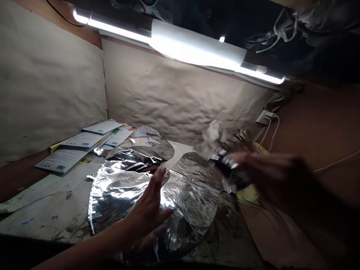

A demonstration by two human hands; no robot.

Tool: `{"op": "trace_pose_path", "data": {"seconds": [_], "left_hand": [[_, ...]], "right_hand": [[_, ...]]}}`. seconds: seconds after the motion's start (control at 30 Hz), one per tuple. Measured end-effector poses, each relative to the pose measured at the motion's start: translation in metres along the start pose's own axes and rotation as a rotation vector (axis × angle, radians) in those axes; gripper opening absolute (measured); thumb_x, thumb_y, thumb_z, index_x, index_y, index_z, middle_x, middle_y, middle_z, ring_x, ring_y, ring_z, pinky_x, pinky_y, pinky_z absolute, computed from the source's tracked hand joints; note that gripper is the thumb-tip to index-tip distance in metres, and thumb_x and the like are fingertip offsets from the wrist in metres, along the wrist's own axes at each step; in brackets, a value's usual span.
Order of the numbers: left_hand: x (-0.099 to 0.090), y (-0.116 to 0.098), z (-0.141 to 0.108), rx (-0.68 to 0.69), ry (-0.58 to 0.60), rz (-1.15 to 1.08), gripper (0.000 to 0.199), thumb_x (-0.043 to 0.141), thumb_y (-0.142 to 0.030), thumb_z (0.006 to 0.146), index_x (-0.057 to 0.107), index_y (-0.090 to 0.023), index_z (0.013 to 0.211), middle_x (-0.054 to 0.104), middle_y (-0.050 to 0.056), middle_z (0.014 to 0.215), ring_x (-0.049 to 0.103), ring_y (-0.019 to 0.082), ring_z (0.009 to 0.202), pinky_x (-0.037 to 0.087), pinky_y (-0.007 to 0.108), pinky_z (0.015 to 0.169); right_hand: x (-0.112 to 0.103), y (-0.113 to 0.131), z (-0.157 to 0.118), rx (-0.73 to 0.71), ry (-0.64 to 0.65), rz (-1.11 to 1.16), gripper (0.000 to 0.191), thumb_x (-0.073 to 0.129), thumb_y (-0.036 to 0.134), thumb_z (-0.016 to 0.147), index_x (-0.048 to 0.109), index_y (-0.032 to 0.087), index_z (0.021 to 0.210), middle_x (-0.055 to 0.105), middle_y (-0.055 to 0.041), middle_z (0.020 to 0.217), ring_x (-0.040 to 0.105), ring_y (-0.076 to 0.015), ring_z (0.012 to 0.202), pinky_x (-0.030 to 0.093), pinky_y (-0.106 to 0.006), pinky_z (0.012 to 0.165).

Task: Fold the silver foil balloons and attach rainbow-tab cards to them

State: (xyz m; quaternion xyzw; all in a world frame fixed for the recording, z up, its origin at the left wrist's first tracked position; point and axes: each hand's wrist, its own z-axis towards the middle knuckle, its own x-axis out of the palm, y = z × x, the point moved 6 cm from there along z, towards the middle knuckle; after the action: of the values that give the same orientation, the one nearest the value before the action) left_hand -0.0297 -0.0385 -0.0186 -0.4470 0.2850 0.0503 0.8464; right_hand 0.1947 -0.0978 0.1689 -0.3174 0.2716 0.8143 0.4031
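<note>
One glossy, creased silver foil sheet (182, 200) lies under the open left hand (147, 206); right hand (267, 170) grips one dark object (234, 172), two o'clock; four-plus printed cards (80, 140), ten o'clock.

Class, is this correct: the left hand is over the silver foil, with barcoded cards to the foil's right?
One slip: in the head view, the barcoded cards lie left of the silver foil, not right; the left hand is over it.

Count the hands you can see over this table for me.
2: the left hand is over the silvery foil; the right hand, dark and blurred, is farther right.
</note>
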Motion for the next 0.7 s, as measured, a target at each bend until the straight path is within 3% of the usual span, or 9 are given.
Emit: {"op": "trace_pose_path", "data": {"seconds": [0.1,0.17,0.27,0.37,0.47,0.53,0.63,0.7], "left_hand": [[0.004,-0.013,0.004,0.238,-0.136,0.272,0.113,0.07,-0.02,0.083,-0.017,-0.035,0.154,-0.014,0.009,0.164,-0.003,0.036,0.151,0.016,0.059,0.119],[0.006,-0.016,0.005,0.324,-0.101,0.319,0.112,0.07,-0.019,0.083,-0.015,-0.036,0.154,-0.01,0.009,0.165,0.004,0.037,0.15,0.021,0.057,0.118],[0.02,-0.017,0.003,0.376,0.23,0.315,0.096,0.066,-0.017,0.084,0.008,-0.04,0.156,0.016,0.005,0.164,0.02,0.035,0.148,0.025,0.054,0.118],[0.034,-0.019,-0.004,0.385,0.506,0.261,0.078,0.064,-0.017,0.084,0.032,-0.039,0.151,0.032,0.003,0.159,0.031,0.034,0.145,0.025,0.055,0.118],[0.043,-0.025,-0.006,0.457,0.549,0.251,0.054,0.058,-0.017,0.09,0.05,-0.033,0.141,0.045,0.006,0.151,0.04,0.032,0.14,0.029,0.053,0.116],[0.044,-0.029,-0.005,0.515,0.544,0.269,0.038,0.052,-0.017,0.095,0.062,-0.031,0.129,0.054,0.007,0.144,0.046,0.03,0.137,0.032,0.05,0.116],[0.037,-0.032,0.001,0.536,0.548,0.245,0.032,0.049,-0.017,0.097,0.067,-0.031,0.12,0.063,0.006,0.134,0.054,0.028,0.129,0.037,0.049,0.113],[0.033,-0.035,0.002,0.523,0.593,0.188,0.036,0.05,-0.016,0.096,0.064,-0.032,0.126,0.066,0.006,0.129,0.058,0.027,0.125,0.041,0.046,0.111]], "right_hand": [[0.034,0.028,-0.035,-0.301,0.335,-0.116,0.03,0.047,0.014,0.096,0.066,0.022,0.118,0.076,-0.0051,0.097,0.071,-0.0176,0.077,0.053,-0.029,0.069],[0.06,0.035,-0.066,-0.317,0.395,-0.112,0.035,0.047,0.012,0.093,0.06,0.017,0.125,0.074,-0.0089,0.11,0.072,-0.0213,0.083,0.056,-0.032,0.073],[0.096,0.038,-0.113,-0.295,0.412,-0.068,0.043,0.051,0.018,0.091,0.052,0.016,0.134,0.07,-0.0106,0.123,0.074,-0.0236,0.086,0.059,-0.032,0.069],[0.116,0.035,-0.15,-0.273,0.356,0.002,0.062,0.052,0.016,0.092,0.033,0.021,0.151,0.065,-0.009,0.131,0.075,-0.0202,0.084,0.059,-0.026,0.065],[0.117,0.021,-0.177,-0.271,0.312,0.162,0.074,0.056,0.026,0.095,0.016,0.03,0.157,0.061,-0.0063,0.137,0.073,-0.0195,0.097,0.059,-0.024,0.077],[0.105,0.001,-0.191,-0.213,0.312,0.227,0.074,0.058,0.035,0.094,0.018,0.037,0.156,0.062,-0.0025,0.136,0.07,-0.0193,0.106,0.059,-0.024,0.082],[0.076,-0.04,-0.214,-0.045,0.365,0.119,0.072,0.06,0.033,0.091,0.026,0.041,0.154,0.06,-0.0001,0.138,0.061,-0.0211,0.122,0.056,-0.029,0.094],[0.064,-0.059,-0.236,-0.02,0.431,-0.012,0.073,0.062,0.029,0.088,0.03,0.035,0.154,0.053,-0.0029,0.145,0.049,-0.0249,0.134,0.049,-0.037,0.105]]}}
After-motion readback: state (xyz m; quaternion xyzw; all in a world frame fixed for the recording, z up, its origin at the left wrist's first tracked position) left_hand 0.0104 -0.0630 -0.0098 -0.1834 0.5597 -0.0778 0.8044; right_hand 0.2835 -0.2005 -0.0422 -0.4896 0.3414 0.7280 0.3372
